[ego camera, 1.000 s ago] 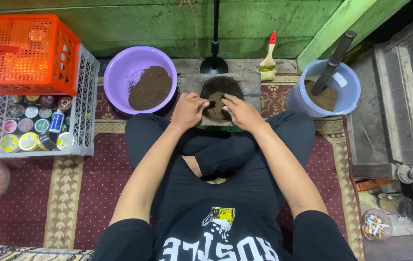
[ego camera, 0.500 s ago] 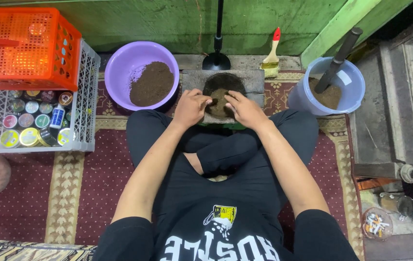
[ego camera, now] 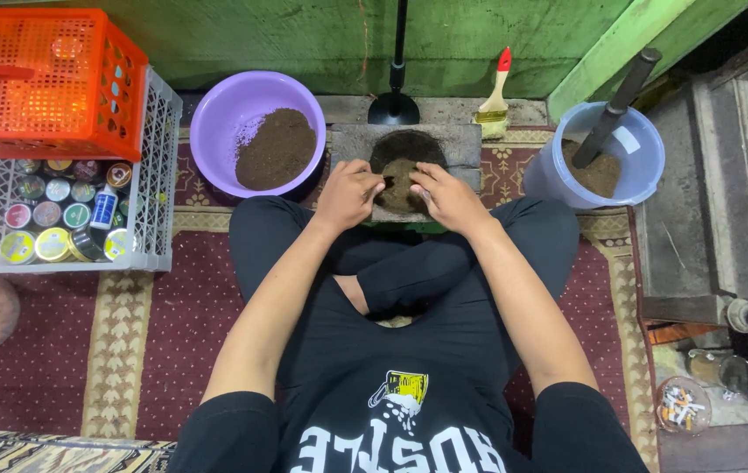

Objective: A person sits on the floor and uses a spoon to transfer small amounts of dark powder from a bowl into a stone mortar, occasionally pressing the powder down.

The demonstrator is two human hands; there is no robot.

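A mound of dark brown powder (ego camera: 402, 180) sits on a grey stone slab (ego camera: 461, 144) on the floor in front of my crossed legs. It looks loose, dry and light, the kind of stuff that crumbles and slips through fingers, so I judge it is best scooped or pressed from the sides of the heap, not pinched.

My left hand (ego camera: 349, 194) rests at the left edge of the mound, fingers curled in narrow and touching the powder. My right hand (ego camera: 445, 197) lies on the right edge, fingers loosely bent over the heap. Whether either hand encloses any powder I cannot tell.

Just left of the slab stands a purple bowl (ego camera: 216, 123) with more brown powder heaped inside. To the right, a pale blue bucket (ego camera: 645, 149) holds powder and a dark stick leaning in it. Behind the slab lies a brush (ego camera: 496, 101) with a red handle tip. Further left, a white crate (ego camera: 151, 219) of small round tins sits under an orange basket (ego camera: 50, 83). A patterned red rug (ego camera: 85, 350) lies beneath me.
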